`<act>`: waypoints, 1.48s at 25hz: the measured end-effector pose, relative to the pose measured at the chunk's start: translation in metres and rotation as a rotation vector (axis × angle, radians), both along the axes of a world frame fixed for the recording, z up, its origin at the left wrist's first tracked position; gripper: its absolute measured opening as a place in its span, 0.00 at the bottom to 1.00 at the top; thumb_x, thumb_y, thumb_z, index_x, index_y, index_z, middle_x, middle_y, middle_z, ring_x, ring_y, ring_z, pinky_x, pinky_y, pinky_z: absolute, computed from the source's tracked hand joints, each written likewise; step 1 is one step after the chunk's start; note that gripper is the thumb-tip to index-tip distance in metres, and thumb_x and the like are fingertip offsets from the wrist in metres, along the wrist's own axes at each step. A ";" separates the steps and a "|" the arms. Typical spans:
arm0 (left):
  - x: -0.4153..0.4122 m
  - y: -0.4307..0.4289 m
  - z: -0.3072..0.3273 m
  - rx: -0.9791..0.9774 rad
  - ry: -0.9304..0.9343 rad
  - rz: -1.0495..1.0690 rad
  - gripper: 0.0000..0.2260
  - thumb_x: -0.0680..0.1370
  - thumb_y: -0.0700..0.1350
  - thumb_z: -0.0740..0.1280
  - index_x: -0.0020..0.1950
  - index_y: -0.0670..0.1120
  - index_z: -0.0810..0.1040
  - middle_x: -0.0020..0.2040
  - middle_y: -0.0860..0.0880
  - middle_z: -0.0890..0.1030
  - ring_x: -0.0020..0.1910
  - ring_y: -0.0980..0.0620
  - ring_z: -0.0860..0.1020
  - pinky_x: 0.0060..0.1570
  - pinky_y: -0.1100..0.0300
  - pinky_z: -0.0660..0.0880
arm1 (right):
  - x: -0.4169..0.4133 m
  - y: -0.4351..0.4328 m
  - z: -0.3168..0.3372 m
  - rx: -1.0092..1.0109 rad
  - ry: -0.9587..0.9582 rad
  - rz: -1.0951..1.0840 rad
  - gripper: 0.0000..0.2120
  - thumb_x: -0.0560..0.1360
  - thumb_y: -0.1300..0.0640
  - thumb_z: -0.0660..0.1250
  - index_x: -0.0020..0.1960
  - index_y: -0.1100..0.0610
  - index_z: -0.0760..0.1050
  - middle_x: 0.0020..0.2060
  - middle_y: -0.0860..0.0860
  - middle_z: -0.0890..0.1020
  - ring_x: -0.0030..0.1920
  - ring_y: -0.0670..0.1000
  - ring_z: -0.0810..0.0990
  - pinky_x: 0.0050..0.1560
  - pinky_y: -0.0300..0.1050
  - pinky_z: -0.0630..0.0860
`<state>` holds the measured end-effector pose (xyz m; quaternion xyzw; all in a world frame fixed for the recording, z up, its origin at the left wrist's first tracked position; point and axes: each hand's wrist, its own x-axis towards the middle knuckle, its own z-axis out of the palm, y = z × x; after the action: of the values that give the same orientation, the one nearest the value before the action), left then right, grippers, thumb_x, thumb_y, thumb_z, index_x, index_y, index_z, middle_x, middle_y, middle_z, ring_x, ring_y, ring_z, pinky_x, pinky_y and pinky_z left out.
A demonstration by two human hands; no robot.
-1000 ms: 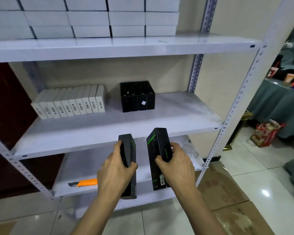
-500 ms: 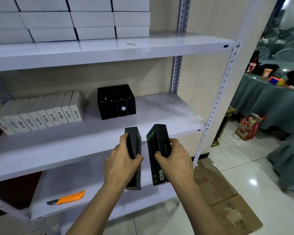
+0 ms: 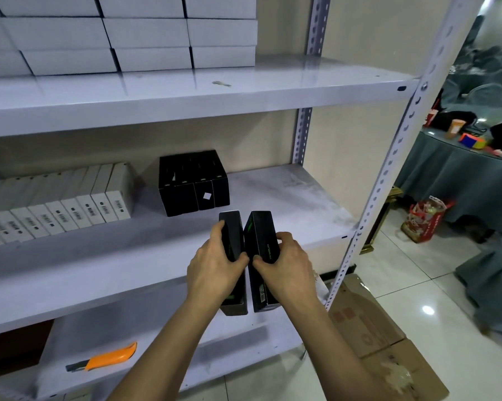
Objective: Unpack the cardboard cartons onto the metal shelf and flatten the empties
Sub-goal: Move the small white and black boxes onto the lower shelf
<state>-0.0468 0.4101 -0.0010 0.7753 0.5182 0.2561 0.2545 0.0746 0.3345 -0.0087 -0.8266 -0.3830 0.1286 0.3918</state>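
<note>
Left black box [image 3: 233, 235] clamped in L hand [image 3: 215, 270] fingers, right black box [image 3: 262, 237] clamped in R hand [image 3: 287, 270] fingers, both upright, side by side, at front of metal shelf [image 3: 290, 204] mid tier, flat cardboard carton [image 3: 374, 337] on floor, right

Middle bay of the grey metal shelf [image 3: 287, 192]. Clock directions run from our left hand [image 3: 215, 267] and right hand [image 3: 284, 264], each gripping a slim black box [image 3: 233, 235]. At 11 o'clock a block of upright black cartons [image 3: 191, 195] stands in the way, and at 9 o'clock a row of white cardboard boxes [image 3: 70, 209]. At 1 o'clock we find bare board up to the perforated grey post [image 3: 385, 175].
</note>
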 end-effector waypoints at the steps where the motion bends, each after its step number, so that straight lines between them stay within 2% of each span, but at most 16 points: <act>1: 0.002 0.003 -0.001 -0.009 -0.015 -0.010 0.33 0.75 0.55 0.70 0.76 0.56 0.60 0.60 0.53 0.80 0.57 0.47 0.79 0.49 0.54 0.73 | 0.000 0.003 0.000 0.013 0.015 0.007 0.25 0.72 0.45 0.73 0.65 0.50 0.70 0.49 0.45 0.76 0.51 0.50 0.79 0.44 0.42 0.70; 3: 0.003 0.007 -0.002 -0.033 -0.068 -0.020 0.32 0.76 0.55 0.70 0.76 0.56 0.60 0.58 0.54 0.80 0.54 0.50 0.79 0.47 0.56 0.72 | 0.001 0.008 0.000 0.044 0.049 0.020 0.24 0.73 0.45 0.74 0.65 0.49 0.70 0.49 0.44 0.74 0.50 0.47 0.76 0.46 0.41 0.72; 5: 0.002 0.012 -0.003 -0.069 -0.133 -0.035 0.30 0.77 0.56 0.70 0.75 0.56 0.61 0.58 0.56 0.79 0.52 0.53 0.78 0.48 0.57 0.73 | 0.003 0.012 -0.002 0.075 0.102 0.043 0.24 0.73 0.45 0.74 0.66 0.47 0.71 0.50 0.43 0.75 0.51 0.46 0.76 0.50 0.42 0.75; 8: 0.001 0.018 -0.008 -0.112 -0.213 -0.086 0.27 0.79 0.55 0.69 0.75 0.57 0.63 0.65 0.53 0.78 0.49 0.52 0.81 0.51 0.51 0.79 | 0.006 0.019 -0.006 0.102 0.187 0.059 0.24 0.75 0.44 0.73 0.69 0.45 0.71 0.54 0.45 0.79 0.56 0.48 0.79 0.56 0.47 0.79; 10: 0.002 0.021 -0.010 -0.123 -0.235 -0.101 0.26 0.79 0.54 0.69 0.74 0.58 0.63 0.67 0.52 0.77 0.46 0.53 0.82 0.50 0.50 0.80 | 0.007 0.022 -0.007 0.116 0.259 0.068 0.23 0.77 0.47 0.70 0.70 0.44 0.71 0.57 0.46 0.79 0.56 0.48 0.81 0.52 0.44 0.81; 12: 0.003 0.025 -0.010 -0.137 -0.256 -0.102 0.24 0.80 0.52 0.68 0.74 0.57 0.64 0.67 0.53 0.77 0.44 0.56 0.81 0.48 0.54 0.80 | 0.007 0.023 -0.005 0.138 0.329 0.055 0.21 0.78 0.51 0.69 0.70 0.46 0.71 0.58 0.47 0.80 0.52 0.45 0.82 0.44 0.35 0.79; 14: 0.004 0.029 -0.009 -0.155 -0.297 -0.110 0.23 0.80 0.51 0.68 0.73 0.56 0.66 0.67 0.55 0.75 0.44 0.60 0.80 0.42 0.64 0.78 | 0.008 0.022 -0.001 0.175 0.395 0.023 0.19 0.78 0.54 0.68 0.68 0.48 0.69 0.56 0.46 0.80 0.48 0.40 0.80 0.37 0.28 0.74; 16: 0.005 0.032 -0.009 -0.177 -0.338 -0.126 0.22 0.80 0.48 0.68 0.72 0.55 0.67 0.65 0.57 0.73 0.47 0.63 0.77 0.38 0.73 0.74 | 0.010 0.023 -0.001 0.215 0.438 0.001 0.17 0.78 0.56 0.68 0.64 0.49 0.70 0.54 0.46 0.79 0.50 0.39 0.79 0.36 0.27 0.73; 18: 0.007 0.036 -0.011 -0.203 -0.376 -0.141 0.21 0.79 0.47 0.69 0.72 0.55 0.69 0.66 0.56 0.72 0.53 0.60 0.77 0.45 0.70 0.76 | 0.011 0.027 -0.001 0.231 0.435 -0.009 0.15 0.78 0.56 0.68 0.63 0.50 0.71 0.55 0.45 0.79 0.55 0.43 0.79 0.42 0.28 0.72; 20: 0.008 0.039 -0.013 -0.221 -0.392 -0.171 0.20 0.79 0.45 0.68 0.70 0.55 0.72 0.67 0.54 0.73 0.61 0.56 0.76 0.57 0.60 0.78 | 0.012 0.031 -0.003 0.235 0.411 -0.005 0.16 0.78 0.57 0.67 0.65 0.51 0.72 0.56 0.45 0.79 0.58 0.44 0.78 0.47 0.29 0.72; 22: 0.010 0.043 -0.014 -0.238 -0.392 -0.228 0.18 0.79 0.43 0.67 0.67 0.55 0.75 0.66 0.54 0.75 0.64 0.57 0.75 0.63 0.55 0.77 | 0.012 0.035 -0.007 0.254 0.410 -0.022 0.17 0.78 0.57 0.65 0.67 0.49 0.73 0.58 0.45 0.79 0.60 0.45 0.78 0.53 0.35 0.75; 24: 0.009 0.046 -0.015 -0.225 -0.371 -0.309 0.18 0.79 0.42 0.66 0.68 0.56 0.75 0.66 0.56 0.75 0.64 0.60 0.74 0.64 0.57 0.75 | 0.012 0.036 -0.008 0.270 0.406 -0.038 0.18 0.79 0.56 0.64 0.68 0.47 0.73 0.59 0.45 0.76 0.59 0.43 0.77 0.54 0.38 0.76; 28: 0.012 0.058 -0.016 -0.206 -0.344 -0.458 0.18 0.82 0.44 0.64 0.70 0.58 0.72 0.68 0.63 0.72 0.66 0.62 0.72 0.66 0.59 0.73 | 0.015 0.040 -0.005 0.250 0.402 -0.054 0.20 0.80 0.57 0.63 0.71 0.44 0.72 0.58 0.46 0.72 0.51 0.35 0.76 0.43 0.28 0.73; 30: 0.015 0.063 -0.018 -0.188 -0.350 -0.515 0.17 0.83 0.46 0.64 0.71 0.58 0.72 0.68 0.64 0.70 0.68 0.62 0.71 0.67 0.58 0.73 | 0.016 0.043 -0.006 0.248 0.381 -0.060 0.21 0.80 0.57 0.62 0.72 0.45 0.70 0.59 0.46 0.72 0.52 0.34 0.75 0.44 0.28 0.72; 35: 0.023 0.078 -0.026 -0.155 -0.345 -0.513 0.17 0.82 0.52 0.64 0.72 0.61 0.71 0.72 0.63 0.65 0.71 0.63 0.68 0.70 0.58 0.70 | 0.019 0.057 -0.013 0.327 0.354 -0.101 0.18 0.79 0.58 0.62 0.66 0.43 0.69 0.57 0.46 0.78 0.55 0.41 0.78 0.52 0.45 0.80; 37: 0.028 0.082 -0.028 -0.159 -0.348 -0.496 0.18 0.82 0.54 0.65 0.72 0.60 0.71 0.74 0.61 0.62 0.73 0.61 0.66 0.71 0.57 0.70 | 0.022 0.061 -0.014 0.348 0.360 -0.100 0.16 0.80 0.59 0.62 0.64 0.44 0.70 0.56 0.43 0.79 0.55 0.41 0.79 0.52 0.45 0.80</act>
<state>-0.0190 0.4919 -0.0285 0.8002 0.2803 0.2737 0.4542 0.0971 0.3958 -0.0231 -0.7285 -0.2817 0.1864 0.5959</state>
